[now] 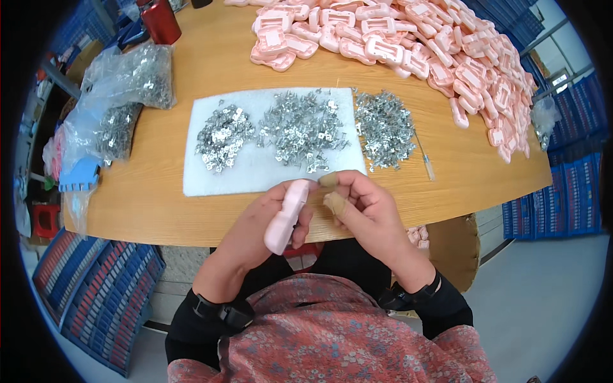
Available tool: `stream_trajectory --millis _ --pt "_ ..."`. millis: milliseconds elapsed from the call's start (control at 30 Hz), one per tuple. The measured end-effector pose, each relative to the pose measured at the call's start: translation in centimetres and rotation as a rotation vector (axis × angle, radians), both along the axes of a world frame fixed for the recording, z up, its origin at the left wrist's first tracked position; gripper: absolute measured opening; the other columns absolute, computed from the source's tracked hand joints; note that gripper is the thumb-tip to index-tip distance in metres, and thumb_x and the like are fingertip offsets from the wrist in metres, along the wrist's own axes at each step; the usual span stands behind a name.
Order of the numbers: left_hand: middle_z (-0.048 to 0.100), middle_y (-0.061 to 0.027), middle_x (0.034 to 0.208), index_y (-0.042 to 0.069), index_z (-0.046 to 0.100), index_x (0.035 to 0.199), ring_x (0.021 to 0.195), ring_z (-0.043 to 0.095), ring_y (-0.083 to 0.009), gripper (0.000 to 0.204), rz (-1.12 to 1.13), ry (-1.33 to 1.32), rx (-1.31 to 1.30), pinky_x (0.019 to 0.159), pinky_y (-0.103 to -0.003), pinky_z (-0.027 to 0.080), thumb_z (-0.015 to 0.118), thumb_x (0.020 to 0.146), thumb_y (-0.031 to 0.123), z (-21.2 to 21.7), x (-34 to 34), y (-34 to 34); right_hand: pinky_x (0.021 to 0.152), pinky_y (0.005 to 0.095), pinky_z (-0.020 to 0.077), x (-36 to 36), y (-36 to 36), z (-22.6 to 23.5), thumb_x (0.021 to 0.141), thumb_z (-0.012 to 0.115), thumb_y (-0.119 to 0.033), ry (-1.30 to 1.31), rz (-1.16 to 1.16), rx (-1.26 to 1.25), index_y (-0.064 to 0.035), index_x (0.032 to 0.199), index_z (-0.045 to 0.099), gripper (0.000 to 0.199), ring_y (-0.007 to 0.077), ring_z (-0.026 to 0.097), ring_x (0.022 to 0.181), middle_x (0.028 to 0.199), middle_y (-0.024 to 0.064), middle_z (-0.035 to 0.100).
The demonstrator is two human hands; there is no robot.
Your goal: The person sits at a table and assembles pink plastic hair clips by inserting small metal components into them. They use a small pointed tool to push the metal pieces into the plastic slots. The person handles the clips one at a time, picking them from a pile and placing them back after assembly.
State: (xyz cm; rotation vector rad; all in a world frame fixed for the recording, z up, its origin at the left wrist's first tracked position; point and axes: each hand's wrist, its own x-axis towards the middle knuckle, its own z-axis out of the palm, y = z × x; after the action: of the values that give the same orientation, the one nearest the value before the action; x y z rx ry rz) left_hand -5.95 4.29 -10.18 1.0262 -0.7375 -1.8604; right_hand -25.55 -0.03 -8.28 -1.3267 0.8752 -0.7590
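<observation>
We are gripping the pink plastic casing (284, 217) in our left hand (258, 226), tilting it upright over the worktop (159, 204) edge, while our right hand (367, 214) is pinching at its top end with taped fingertips (329, 180), probably steadying a small piece. Beyond, metal clips (300, 127) are lying sorted on a white foam pad (255, 172), and pink casings (408, 45) are piling up at right.

This looks like a small factory workshop. A wooden bench (191, 210) holds a big heap of pink plastic cases (408, 45) along its far edge, piles of tiny metal clips (300, 127) on a white pad (255, 169), and blue crates (96, 300) stand around on the floor.
</observation>
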Motion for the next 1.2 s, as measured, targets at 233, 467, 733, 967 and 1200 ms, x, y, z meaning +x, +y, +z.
stream_trajectory --millis 233,467,733,967,1200 --pt "0.053 -0.0029 0.086 0.005 0.051 0.137 0.064 0.046 -0.0128 0.042 0.022 0.435 0.152 0.058 -0.028 0.037 0.052 0.104 0.030 -0.4 0.3 0.7 0.061 0.0194 0.0407 0.4 -0.5 -1.1 0.094 0.067 -0.003 0.033 0.034 -0.116 -0.0026 0.120 0.060 0.027 0.0011 0.045 0.068 0.078 -0.0066 0.052" --pt "0.053 -0.0021 0.086 0.004 0.050 0.138 0.066 0.046 -0.0133 0.043 0.046 0.420 0.127 0.058 -0.028 0.036 0.053 0.104 0.031 -0.9 0.1 0.4 0.061 0.0270 0.0457 0.7 0.0 -0.5 0.092 0.069 -0.007 0.184 -0.028 -0.423 -0.0020 0.110 0.065 0.019 0.0128 0.055 0.066 0.081 0.0058 0.056" --pt "0.056 0.0006 0.091 0.004 0.047 0.140 0.071 0.047 -0.0071 0.044 0.269 -0.118 -0.083 0.063 -0.022 0.039 0.046 0.108 0.034 -0.7 -1.7 0.3 0.067 0.0420 0.0488 1.7 1.0 -1.6 0.078 0.077 -0.014 0.234 0.072 -0.913 0.0008 0.106 0.064 0.034 0.0323 0.057 0.077 0.086 0.0112 0.054" --pt "0.058 -0.0027 0.108 0.004 0.045 0.140 0.086 0.055 -0.0083 0.038 0.300 -0.196 -0.177 0.074 -0.022 0.046 0.040 0.106 0.018 0.1 -1.8 0.4 0.071 0.0426 0.0499 1.2 1.7 -1.1 0.072 0.083 -0.022 0.248 -0.053 -0.837 -0.0017 0.107 0.065 0.044 0.0334 0.060 0.080 0.089 0.0119 0.060" --pt "0.061 -0.0093 0.124 0.005 0.046 0.145 0.115 0.059 -0.0182 0.048 -0.078 -0.317 -0.430 0.102 -0.032 0.044 0.055 0.100 0.017 2.1 1.8 -0.2 0.058 0.0300 0.0469 -3.2 0.3 -0.2 0.078 0.074 -0.009 0.217 0.112 -0.487 -0.0019 0.097 0.067 0.021 0.0163 0.059 0.066 0.081 0.0087 0.061"
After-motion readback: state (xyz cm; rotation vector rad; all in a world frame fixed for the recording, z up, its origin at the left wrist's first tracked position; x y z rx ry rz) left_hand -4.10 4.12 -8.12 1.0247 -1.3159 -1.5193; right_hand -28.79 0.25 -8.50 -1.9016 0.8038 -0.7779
